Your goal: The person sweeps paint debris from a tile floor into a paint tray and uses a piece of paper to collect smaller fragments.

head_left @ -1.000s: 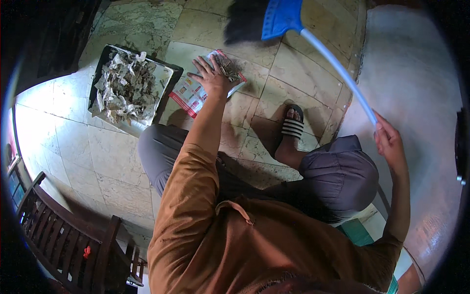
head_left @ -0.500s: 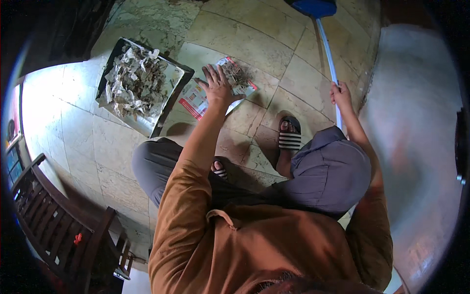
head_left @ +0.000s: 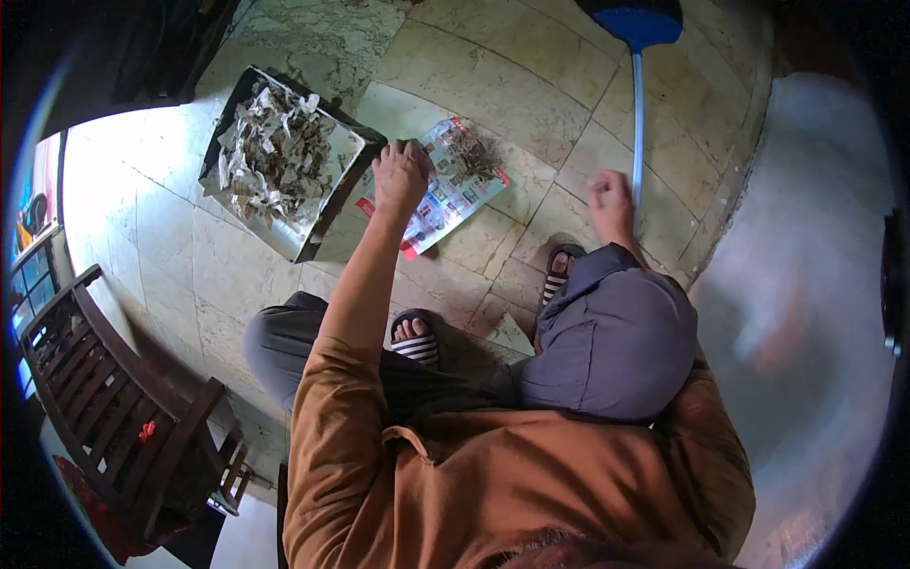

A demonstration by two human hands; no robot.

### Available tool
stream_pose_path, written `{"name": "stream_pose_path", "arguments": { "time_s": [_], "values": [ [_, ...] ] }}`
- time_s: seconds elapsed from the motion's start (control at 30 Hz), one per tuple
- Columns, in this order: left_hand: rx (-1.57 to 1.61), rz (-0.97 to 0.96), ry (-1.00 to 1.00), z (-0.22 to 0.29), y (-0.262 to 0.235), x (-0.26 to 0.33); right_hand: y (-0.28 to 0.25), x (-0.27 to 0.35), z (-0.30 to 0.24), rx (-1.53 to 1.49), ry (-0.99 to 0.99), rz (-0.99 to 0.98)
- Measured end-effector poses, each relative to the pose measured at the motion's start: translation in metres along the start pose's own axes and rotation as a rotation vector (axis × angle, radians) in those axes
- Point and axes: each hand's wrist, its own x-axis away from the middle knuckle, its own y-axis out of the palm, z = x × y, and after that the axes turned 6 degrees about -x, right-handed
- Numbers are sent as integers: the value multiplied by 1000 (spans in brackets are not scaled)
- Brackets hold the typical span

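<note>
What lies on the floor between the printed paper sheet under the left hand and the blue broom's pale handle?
In the head view, only bare beige floor tiles separate the printed paper sheet from the broom handle; the right hand sits near the handle's lower end.

Bare floor (head_left: 531, 85) lies open far, between tray (head_left: 284, 161) at left and broom (head_left: 637, 104) at right; a chair (head_left: 104, 398) blocks near left.

— What sits at the left edge?
— A dark wooden slatted chair (head_left: 90, 379); beyond it, pale marble floor tiles (head_left: 142, 209).
— And lower down?
— Striped sandals (head_left: 415, 343) on the feet; a grey smooth step (head_left: 806, 237) at right.
</note>
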Motion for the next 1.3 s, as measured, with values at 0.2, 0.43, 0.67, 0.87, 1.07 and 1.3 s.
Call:
{"name": "stream_pose_path", "arguments": {
  "time_s": [0.2,0.43,0.67,0.87,1.07,1.3],
  "values": [
    [189,107,-112,0,22,13,85,-5,-61,-485,559,-565],
    [508,7,-265,3,20,32,100,-5,-70,-599,592,-476],
    [683,-71,-433,-2,16,47,94,-23,-85,-603,406,-481],
    [747,38,-470,-14,12,60,81,-62,-119,-588,245,-563],
    [891,148,-680,-46,-35,92,79,-108,-219,-454,22,-759],
    [1214,30,-1032,-128,-128,107,148,-153,-364,-451,-227,-978]
  ]
}}
